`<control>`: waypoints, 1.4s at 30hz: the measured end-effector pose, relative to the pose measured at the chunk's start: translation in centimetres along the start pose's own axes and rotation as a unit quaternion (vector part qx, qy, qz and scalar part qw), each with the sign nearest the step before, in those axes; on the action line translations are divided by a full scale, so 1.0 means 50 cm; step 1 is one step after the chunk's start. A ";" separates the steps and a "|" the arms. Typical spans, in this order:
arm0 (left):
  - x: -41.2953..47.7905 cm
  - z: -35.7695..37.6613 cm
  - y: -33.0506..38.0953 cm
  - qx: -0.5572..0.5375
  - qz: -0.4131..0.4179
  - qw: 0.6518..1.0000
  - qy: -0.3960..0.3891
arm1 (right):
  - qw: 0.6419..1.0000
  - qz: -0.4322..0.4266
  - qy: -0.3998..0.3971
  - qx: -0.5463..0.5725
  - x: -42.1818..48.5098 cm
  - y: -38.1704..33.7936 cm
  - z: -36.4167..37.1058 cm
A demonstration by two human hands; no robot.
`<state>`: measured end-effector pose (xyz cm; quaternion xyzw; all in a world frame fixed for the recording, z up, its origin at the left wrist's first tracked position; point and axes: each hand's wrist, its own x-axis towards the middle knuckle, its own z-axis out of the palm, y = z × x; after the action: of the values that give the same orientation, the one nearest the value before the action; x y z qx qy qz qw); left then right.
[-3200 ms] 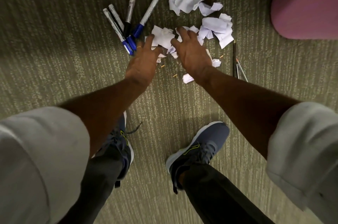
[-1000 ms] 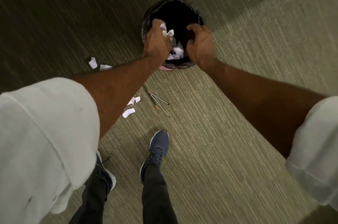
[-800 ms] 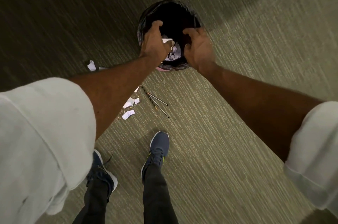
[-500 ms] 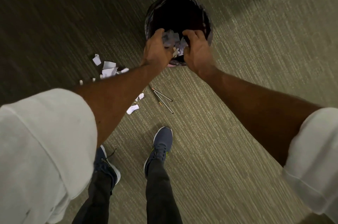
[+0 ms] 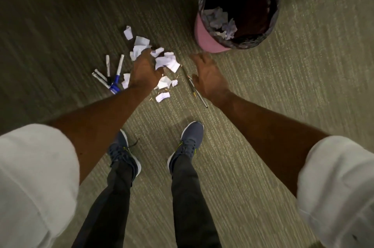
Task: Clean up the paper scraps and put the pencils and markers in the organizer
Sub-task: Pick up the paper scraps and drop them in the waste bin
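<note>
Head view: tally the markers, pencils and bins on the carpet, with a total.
Markers: 4
Pencils: 2 in sight; the right hand may hide more
Bin: 1
Total: 7 in sight

An olive-green carpet [image 5: 263, 146] with fine pale ribbed streaks covers the whole floor, dim and shadowed toward the upper left, brighter on the right, where a pink bin [image 5: 204, 39] lined with a black bag stands.
</note>
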<state>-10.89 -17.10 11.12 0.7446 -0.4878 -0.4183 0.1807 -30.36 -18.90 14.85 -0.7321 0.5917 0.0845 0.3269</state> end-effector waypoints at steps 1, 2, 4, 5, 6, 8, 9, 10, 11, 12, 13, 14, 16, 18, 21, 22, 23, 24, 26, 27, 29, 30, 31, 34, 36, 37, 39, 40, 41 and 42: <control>-0.009 -0.006 -0.024 0.011 0.003 1.000 -0.001 | 1.000 0.000 -0.005 -0.002 -0.003 -0.005 0.020; -0.016 -0.011 -0.048 0.021 -0.003 1.000 -0.006 | 1.000 -0.001 -0.008 -0.003 -0.005 -0.009 0.040; -0.027 -0.015 -0.092 0.025 -0.033 0.999 -0.026 | 1.000 -0.003 -0.015 -0.010 -0.005 -0.013 0.083; -0.034 -0.015 -0.114 0.016 -0.051 0.998 -0.032 | 1.000 -0.004 -0.023 -0.015 -0.003 -0.013 0.106; -0.041 -0.012 -0.135 0.002 -0.074 0.997 -0.034 | 0.999 -0.005 -0.032 -0.020 -0.001 -0.014 0.130; -0.057 -0.003 -0.179 -0.015 -0.125 0.992 -0.030 | 0.999 -0.004 -0.048 -0.024 0.004 -0.014 0.180; -0.066 0.003 -0.204 -0.014 -0.145 0.989 -0.028 | 0.998 0.000 -0.052 -0.024 0.007 -0.014 0.207; -0.074 0.010 -0.229 -0.008 -0.159 0.987 -0.030 | 0.998 0.002 -0.054 -0.026 0.011 -0.014 0.232; -0.081 0.017 -0.251 -0.002 -0.168 0.985 -0.034 | 0.998 -0.001 -0.057 -0.032 0.016 -0.014 0.257; -0.086 0.025 -0.274 0.003 -0.174 0.984 -0.039 | 0.997 -0.004 -0.065 -0.040 0.022 -0.015 0.282; -0.090 0.033 -0.296 0.007 -0.177 0.983 -0.047 | 0.996 -0.008 -0.076 -0.048 0.028 -0.016 0.307; -0.094 0.042 -0.316 0.014 -0.182 0.982 -0.054 | 0.994 -0.010 -0.090 -0.056 0.033 -0.017 0.330; -0.094 0.060 -0.355 0.028 -0.187 0.980 -0.063 | 0.991 -0.017 -0.115 -0.073 0.046 -0.018 0.374; -0.082 0.076 -0.391 0.047 -0.180 0.981 -0.063 | 0.984 -0.036 -0.137 -0.110 0.063 -0.022 0.409; -0.048 0.093 -0.427 0.065 -0.175 0.980 -0.061 | 0.966 -0.057 -0.186 -0.168 0.102 -0.025 0.451; -0.032 0.099 -0.435 0.062 -0.170 0.982 -0.055 | 0.958 -0.065 -0.199 -0.198 0.118 -0.024 0.463; -0.017 0.104 -0.441 0.057 -0.163 0.984 -0.048 | 0.951 -0.070 -0.203 -0.224 0.133 -0.023 0.476; -0.001 0.108 -0.444 0.050 -0.154 0.986 -0.041 | 0.949 -0.069 -0.199 -0.236 0.147 -0.020 0.487; 0.033 0.117 -0.450 0.048 -0.129 0.990 -0.032 | 0.951 -0.064 -0.173 -0.246 0.178 -0.014 0.506; 0.051 0.122 -0.453 0.062 -0.111 0.991 -0.031 | 0.952 -0.067 -0.159 -0.253 0.193 -0.010 0.514; 0.082 0.132 -0.462 0.111 -0.073 0.991 -0.029 | 0.947 -0.085 -0.139 -0.276 0.232 -0.005 0.531; 0.095 0.138 -0.468 0.131 -0.063 0.989 -0.025 | 0.943 -0.099 -0.137 -0.287 0.253 -0.006 0.539; 0.105 0.145 -0.473 0.141 -0.067 0.987 -0.019 | 0.938 -0.117 -0.140 -0.296 0.272 -0.005 0.547; 0.126 0.166 -0.487 0.146 -0.121 0.982 -0.010 | 0.930 -0.158 -0.160 -0.292 0.305 -0.007 0.575; 0.131 0.179 -0.495 0.169 -0.137 0.976 -0.011 | 0.937 -0.147 -0.146 -0.282 0.313 -0.013 0.587; 0.134 0.184 -0.499 0.177 -0.134 0.975 -0.007 | 0.936 -0.144 -0.140 -0.289 0.316 -0.019 0.592; 0.141 0.187 -0.504 0.172 -0.126 0.977 0.014 | 0.929 -0.159 -0.132 -0.307 0.316 -0.021 0.599; 0.144 0.186 -0.505 0.169 -0.121 0.978 0.027 | 0.933 -0.160 -0.122 -0.298 0.318 -0.023 0.601; 0.148 0.183 -0.508 0.173 -0.116 0.977 0.038 | 0.944 -0.151 -0.105 -0.274 0.317 -0.025 0.598; 0.151 0.179 -0.511 0.182 -0.108 0.976 0.046 | 0.951 -0.147 -0.086 -0.258 0.318 -0.027 0.595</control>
<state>-2.03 -10.77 -14.79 0.8317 -0.4634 -0.3052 0.0180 -16.77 -14.45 -15.74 -0.8601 0.4054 0.2480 0.1852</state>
